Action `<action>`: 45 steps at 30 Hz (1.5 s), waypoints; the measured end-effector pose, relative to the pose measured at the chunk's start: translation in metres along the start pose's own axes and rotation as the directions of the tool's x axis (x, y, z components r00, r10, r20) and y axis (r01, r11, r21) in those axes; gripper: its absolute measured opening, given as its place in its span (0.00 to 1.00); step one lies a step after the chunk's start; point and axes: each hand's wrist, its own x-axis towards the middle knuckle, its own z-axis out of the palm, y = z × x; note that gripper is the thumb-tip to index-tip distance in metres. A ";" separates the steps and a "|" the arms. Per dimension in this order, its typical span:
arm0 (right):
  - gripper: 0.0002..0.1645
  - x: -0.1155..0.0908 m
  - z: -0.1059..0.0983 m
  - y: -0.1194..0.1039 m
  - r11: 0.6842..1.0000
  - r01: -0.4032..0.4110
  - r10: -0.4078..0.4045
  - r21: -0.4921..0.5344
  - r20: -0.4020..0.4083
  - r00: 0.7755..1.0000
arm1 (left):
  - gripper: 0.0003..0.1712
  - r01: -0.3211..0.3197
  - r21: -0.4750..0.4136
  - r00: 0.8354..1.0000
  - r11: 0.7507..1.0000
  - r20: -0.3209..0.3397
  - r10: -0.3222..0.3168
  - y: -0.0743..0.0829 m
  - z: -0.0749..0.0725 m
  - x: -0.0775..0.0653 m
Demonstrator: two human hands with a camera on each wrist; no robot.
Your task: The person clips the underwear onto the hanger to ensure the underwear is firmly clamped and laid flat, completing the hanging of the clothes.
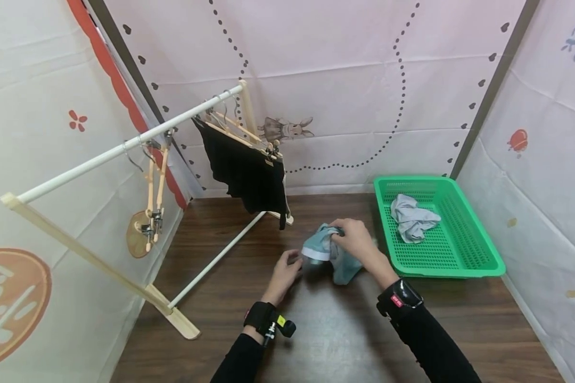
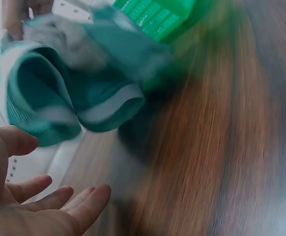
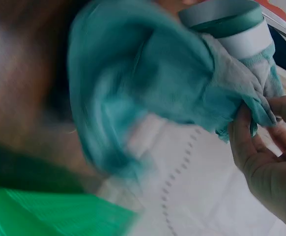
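Note:
A teal garment (image 1: 337, 255) with a grey part and white-banded openings hangs bunched above the floor; its folds hide what kind it is. My right hand (image 1: 356, 242) pinches its upper edge, and in the right wrist view fingers and thumb (image 3: 285, 108) close on the cloth. To the left of the garment is my left hand (image 1: 285, 274). The left wrist view shows that hand (image 2: 44, 196) with fingers apart and nothing held, just below the two white-banded openings (image 2: 108, 110). Part of the cloth is blurred.
A green basket (image 1: 479, 250) with a crumpled grey cloth (image 1: 413, 218) stands at right. On the left is a rack with a white rail (image 1: 96, 159), holding black clothing (image 1: 244, 167) and wooden clip hangers (image 1: 155, 197). Printed fabric walls (image 1: 326, 106) enclose the brown wooden floor (image 1: 326, 340).

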 end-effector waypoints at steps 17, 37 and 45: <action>0.11 -0.045 0.061 0.033 0.994 -0.110 0.109 0.003 0.120 0.987 | 0.26 -0.058 0.138 0.996 0.989 -0.053 0.066 -0.013 -0.007 0.005; 0.05 -0.054 0.093 0.052 0.977 -0.162 0.145 -0.136 -0.128 0.981 | 0.14 -0.080 0.016 0.987 0.997 -0.138 0.082 0.014 -0.021 0.010; 0.12 -0.042 0.047 0.060 0.948 -0.268 0.309 0.174 -0.280 0.909 | 0.15 -0.171 0.069 0.938 0.983 -0.295 0.184 0.024 -0.049 0.016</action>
